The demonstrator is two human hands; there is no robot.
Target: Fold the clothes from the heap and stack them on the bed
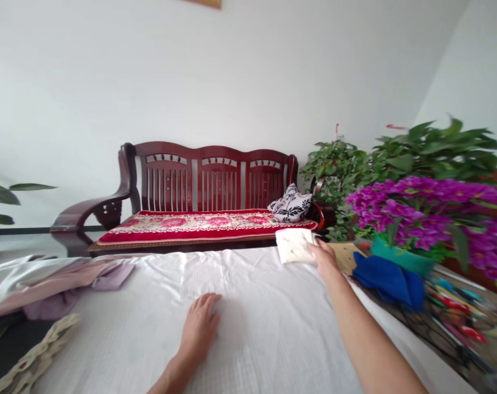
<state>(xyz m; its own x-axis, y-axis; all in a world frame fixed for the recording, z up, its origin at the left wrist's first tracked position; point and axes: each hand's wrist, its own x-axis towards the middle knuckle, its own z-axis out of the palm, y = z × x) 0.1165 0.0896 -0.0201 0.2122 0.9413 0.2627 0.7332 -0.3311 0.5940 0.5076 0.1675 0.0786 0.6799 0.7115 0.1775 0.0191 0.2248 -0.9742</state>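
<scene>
My right hand [325,259] grips the right edge of a folded cream-white cloth [296,246] with small faint marks printed on it. The folded cloth is at the far right side of the white sheet [268,323], which covers the surface before me. My left hand [201,322] rests palm down on the sheet near the middle, fingers loosely stretched forward, holding nothing. Beyond my right hand lie a yellowish piece of fabric [343,257] and a crumpled blue cloth [390,279].
At left lie pink and purple garments [68,284] and a dark item with a beige ruffled edge [39,350]. Purple flowers [424,210] in a green pot [402,256] stand at right, above blurred small items [465,312]. Behind is a wooden bench [172,183] with a patterned cushion [291,205].
</scene>
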